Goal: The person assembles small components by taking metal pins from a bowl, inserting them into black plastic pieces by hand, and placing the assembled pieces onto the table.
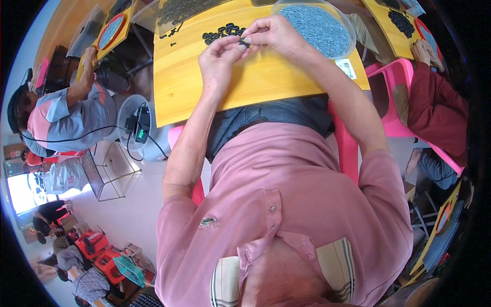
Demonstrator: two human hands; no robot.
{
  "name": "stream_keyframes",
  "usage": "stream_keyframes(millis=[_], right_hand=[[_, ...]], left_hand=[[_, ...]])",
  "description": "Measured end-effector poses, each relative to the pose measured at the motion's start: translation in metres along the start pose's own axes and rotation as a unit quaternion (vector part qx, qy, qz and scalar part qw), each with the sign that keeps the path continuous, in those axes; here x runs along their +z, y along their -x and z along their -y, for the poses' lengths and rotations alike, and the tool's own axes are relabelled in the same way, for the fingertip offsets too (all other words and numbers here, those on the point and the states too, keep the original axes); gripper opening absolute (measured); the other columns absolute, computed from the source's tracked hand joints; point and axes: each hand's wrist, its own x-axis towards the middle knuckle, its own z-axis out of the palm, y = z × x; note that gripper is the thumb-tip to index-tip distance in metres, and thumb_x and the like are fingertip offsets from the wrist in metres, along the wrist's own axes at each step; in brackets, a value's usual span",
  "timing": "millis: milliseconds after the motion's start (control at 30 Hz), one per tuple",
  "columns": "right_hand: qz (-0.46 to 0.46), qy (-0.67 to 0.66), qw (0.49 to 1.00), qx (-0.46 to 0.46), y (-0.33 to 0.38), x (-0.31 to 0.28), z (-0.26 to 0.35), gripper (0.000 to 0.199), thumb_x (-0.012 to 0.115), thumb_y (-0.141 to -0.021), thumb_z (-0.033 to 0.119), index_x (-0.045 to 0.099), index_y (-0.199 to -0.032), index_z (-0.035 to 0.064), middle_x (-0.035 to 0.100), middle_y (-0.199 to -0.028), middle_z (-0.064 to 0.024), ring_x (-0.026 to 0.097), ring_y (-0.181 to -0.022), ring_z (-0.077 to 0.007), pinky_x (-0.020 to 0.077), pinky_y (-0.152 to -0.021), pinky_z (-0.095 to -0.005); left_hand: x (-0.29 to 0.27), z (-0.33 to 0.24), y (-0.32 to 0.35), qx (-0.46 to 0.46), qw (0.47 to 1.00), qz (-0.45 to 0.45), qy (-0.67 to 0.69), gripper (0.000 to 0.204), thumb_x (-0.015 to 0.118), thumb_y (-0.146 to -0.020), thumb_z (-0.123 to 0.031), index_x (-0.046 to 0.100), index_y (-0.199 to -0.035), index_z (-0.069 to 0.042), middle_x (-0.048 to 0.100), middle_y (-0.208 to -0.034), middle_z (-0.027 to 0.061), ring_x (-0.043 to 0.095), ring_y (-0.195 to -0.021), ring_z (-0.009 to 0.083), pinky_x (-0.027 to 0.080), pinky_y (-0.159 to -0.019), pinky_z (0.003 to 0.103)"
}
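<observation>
My left hand (220, 60) and my right hand (275, 36) meet over the yellow table (199, 97), fingertips almost touching. Between them is a small black part (244, 44), pinched by the left thumb and fingers. The right thumb and forefinger close at its upper side; a tiny thing in that pinch is too small to make out. Just beyond the hands lies a pile of small black rounded parts (225, 33). To the right of my right hand stands a round clear tub (352, 38) filled with thin silvery-blue screws (314, 29).
A few black pieces (173, 44) lie loose at the table's far left, near a clear bin (192, 13) of dark parts. A white label (346, 68) is on the near right corner. People sit at similar tables on both sides; a pink chair (396, 97) stands right.
</observation>
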Motion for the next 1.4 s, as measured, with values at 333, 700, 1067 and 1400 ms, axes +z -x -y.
stream_keyframes(millis=[333,700,1067,1400], right_hand=[[0.059,0.041,0.997,0.041,0.003,-0.014,0.008,0.012,0.066,-0.084,0.01,0.06,-0.093,0.0035,0.064,-0.07,0.0002,0.061,-0.063,-0.0069,0.0436,-0.06,-0.023],[0.084,0.09,0.991,0.053,0.005,-0.008,0.006,0.009,0.065,-0.085,0.009,0.06,-0.09,0.0035,0.064,-0.069,-0.0009,0.061,-0.064,-0.0076,0.0442,-0.062,-0.0228],[0.116,0.056,0.99,0.06,-0.002,-0.005,0.002,0.008,0.067,-0.084,0.005,0.06,-0.087,0.0031,0.064,-0.07,-0.0023,0.06,-0.063,-0.0079,0.046,-0.059,-0.0216],[0.099,-0.003,0.992,0.081,0.005,0.003,0.005,0.01,0.068,-0.081,0.001,0.06,-0.087,0.0013,0.063,-0.072,-0.0029,0.06,-0.062,-0.0098,0.0471,-0.057,-0.0225]], left_hand=[[-0.009,0.003,-0.002,0.066,0.985,0.123,-0.098,0.032,0.071,-0.082,0.004,0.065,-0.113,0.004,0.068,-0.089,0.0063,0.066,-0.078,0.0111,0.055,-0.073,0.023],[-0.013,0.007,-0.002,0.207,0.914,0.121,-0.329,0.032,0.079,-0.077,-0.006,0.07,-0.107,-0.002,0.069,-0.087,0.0053,0.065,-0.077,0.0116,0.054,-0.071,0.025],[-0.017,0.002,-0.003,0.243,0.895,0.096,-0.363,0.025,0.081,-0.075,-0.018,0.073,-0.094,-0.004,0.07,-0.078,0.0115,0.068,-0.067,0.0185,0.054,-0.061,0.029],[-0.019,0.003,0.0,0.256,0.894,0.097,-0.355,0.025,0.081,-0.074,-0.022,0.071,-0.088,-0.004,0.064,-0.071,0.0118,0.062,-0.062,0.022,0.05,-0.059,0.033]])
